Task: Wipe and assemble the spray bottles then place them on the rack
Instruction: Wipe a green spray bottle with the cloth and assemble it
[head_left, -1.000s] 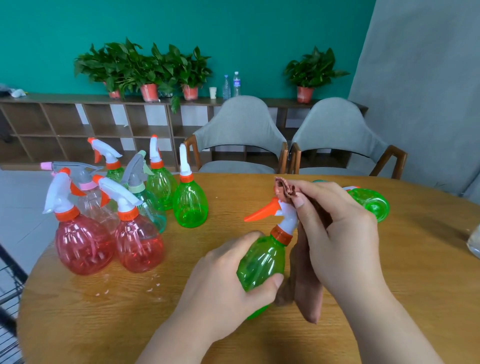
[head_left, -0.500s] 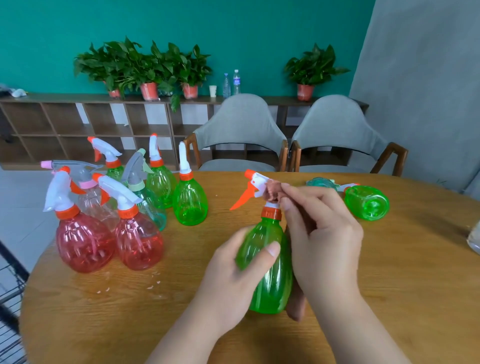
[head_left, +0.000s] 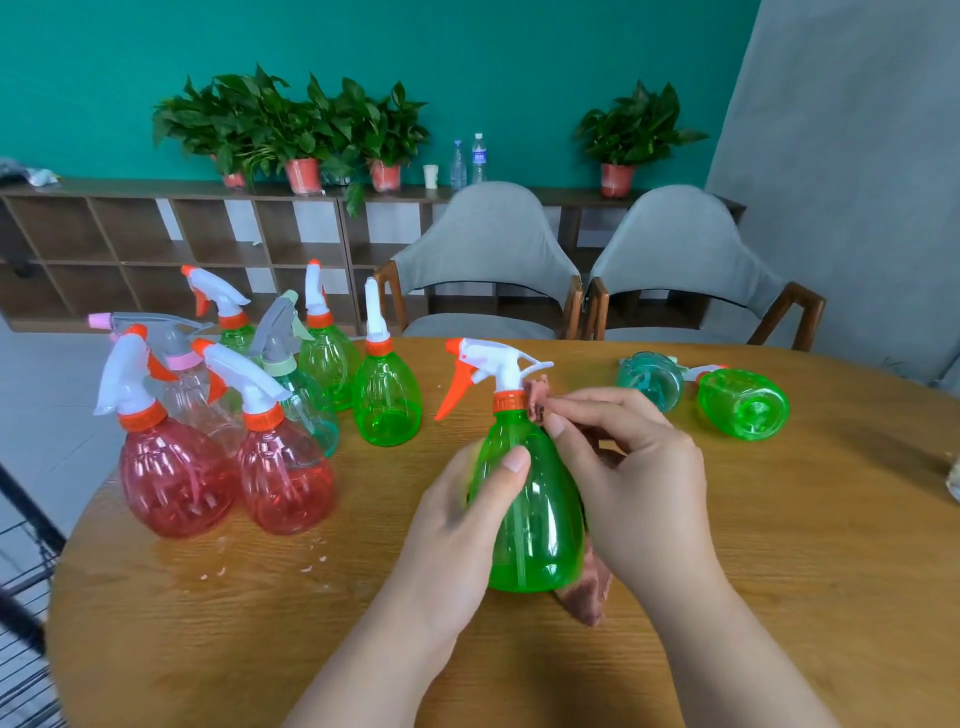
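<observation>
The head-worn camera looks forward and down, close over the table (head_left: 831, 519).

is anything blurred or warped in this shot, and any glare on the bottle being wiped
Head view: the left hand looks smeared where it grips the green bottle, while the right hand pinching the cloth is sharp. Head view: the wide lens bows the table edge and the shelf. Head view: pale glare streaks run down the bottle, and the light is soft with faint shadows.

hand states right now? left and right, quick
Left hand: closed, grips the body of the green spray bottle.
Right hand: closed, pinches the brown cloth against the bottle's neck.
</observation>
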